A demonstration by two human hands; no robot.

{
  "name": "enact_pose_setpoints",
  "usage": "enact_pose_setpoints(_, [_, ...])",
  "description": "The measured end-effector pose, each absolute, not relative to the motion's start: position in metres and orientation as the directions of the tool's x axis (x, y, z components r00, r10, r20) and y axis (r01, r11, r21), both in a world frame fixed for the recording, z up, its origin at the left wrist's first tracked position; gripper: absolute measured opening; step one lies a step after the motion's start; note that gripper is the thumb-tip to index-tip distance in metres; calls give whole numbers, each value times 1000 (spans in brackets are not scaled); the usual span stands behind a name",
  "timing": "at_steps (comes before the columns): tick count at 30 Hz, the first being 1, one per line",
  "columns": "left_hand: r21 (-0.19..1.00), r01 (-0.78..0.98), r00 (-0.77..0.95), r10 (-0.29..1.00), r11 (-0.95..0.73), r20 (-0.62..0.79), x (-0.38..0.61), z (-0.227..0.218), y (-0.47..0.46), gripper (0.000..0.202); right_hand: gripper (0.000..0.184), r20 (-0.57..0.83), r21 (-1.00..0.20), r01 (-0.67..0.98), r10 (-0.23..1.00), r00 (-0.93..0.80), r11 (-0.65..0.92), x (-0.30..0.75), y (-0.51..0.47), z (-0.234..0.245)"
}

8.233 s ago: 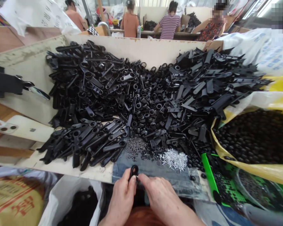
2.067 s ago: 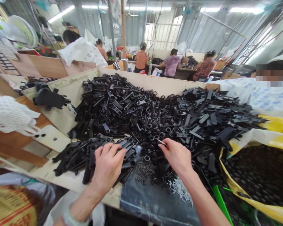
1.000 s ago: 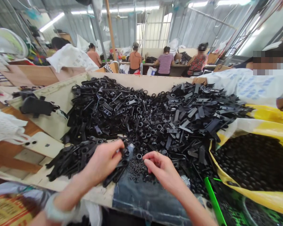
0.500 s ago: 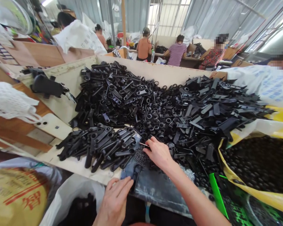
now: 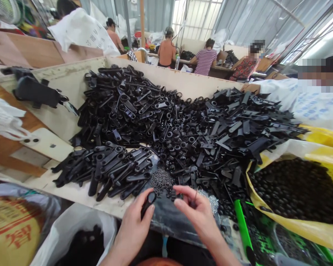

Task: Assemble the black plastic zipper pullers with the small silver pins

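Note:
My left hand [image 5: 135, 218] is closed around a black plastic handle-like part [image 5: 149, 199], whose ring-shaped end points up between thumb and fingers. Just to the right, my right hand [image 5: 195, 208] pinches a small dark ridged piece [image 5: 174, 194], perhaps a ring, partly hidden by the fingers. The two hands are apart, over the dark work mat [image 5: 166, 214]. Beyond them lies a heap of small dark metal pins or screws [image 5: 162, 179]. A row of similar black handle parts [image 5: 111, 166] is stacked to the left. Small black rings [image 5: 180, 147] are piled farther back.
Large piles of black ringed parts [image 5: 124, 99] and flat black pieces [image 5: 238, 125] fill the wooden bin. Silvery bits [image 5: 212, 201] lie right of my hand. A yellow-edged sack [image 5: 294, 192] holds black balls. A phone [image 5: 48, 146] lies left. Several people sit at benches behind.
My right hand has come back toward me and lost sight of the thin metal rod it held, now pinching a small dark piece. My left hand has lifted the black part off the mat.

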State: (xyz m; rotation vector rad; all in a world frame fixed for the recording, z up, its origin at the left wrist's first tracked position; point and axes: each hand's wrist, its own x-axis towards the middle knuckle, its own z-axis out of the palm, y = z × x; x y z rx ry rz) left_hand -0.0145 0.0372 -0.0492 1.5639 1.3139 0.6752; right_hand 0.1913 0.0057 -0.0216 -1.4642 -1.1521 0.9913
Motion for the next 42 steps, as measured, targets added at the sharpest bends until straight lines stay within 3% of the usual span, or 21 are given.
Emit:
enact_pose_setpoints(3, [900, 147, 390, 813, 409, -433, -4, -26, 30, 44, 23, 20, -998, 68, 976, 215, 5, 180, -14, -27])
enact_pose_setpoints(6, [829, 32, 476, 721, 558, -503, 12, -11, 22, 48, 24, 92, -991, 114, 979, 181, 72, 176, -23, -31])
enact_pose_setpoints(13, [781, 54, 478, 671, 622, -567, 16, -5, 14, 46, 34, 261, -903, 370, 963, 71, 217, 184, -30, -36])
enact_pose_setpoints(20, [765, 100, 481, 642, 637, -597, 10, -5, 8, 53, 36, 362, -798, 485, 928, -90, 358, 192, -34, -34])
enact_pose_setpoints(25, [712, 204, 442, 585, 672, -680, 6, -3, 5, 61, 32, 356, -722, 544, 904, -237, 427, 197, -34, -27])
enact_pose_setpoints(31, [764, 277, 584, 529, 583, -616, 1, 7, 7, 37, 24, 299, -677, 559, 872, -387, 480, 201, -34, -14])
enact_pose_setpoints(34, [792, 323, 587, 548, 518, -597, -2, 4, 4, 35, 25, 256, -668, 560, 858, -444, 489, 203, -36, -9])
enact_pose_setpoints(42, [839, 508, 597, 622, 195, -506, 0, 0, -3, 16, 32, 134, -601, 612, 820, -557, 514, 205, -46, -13])
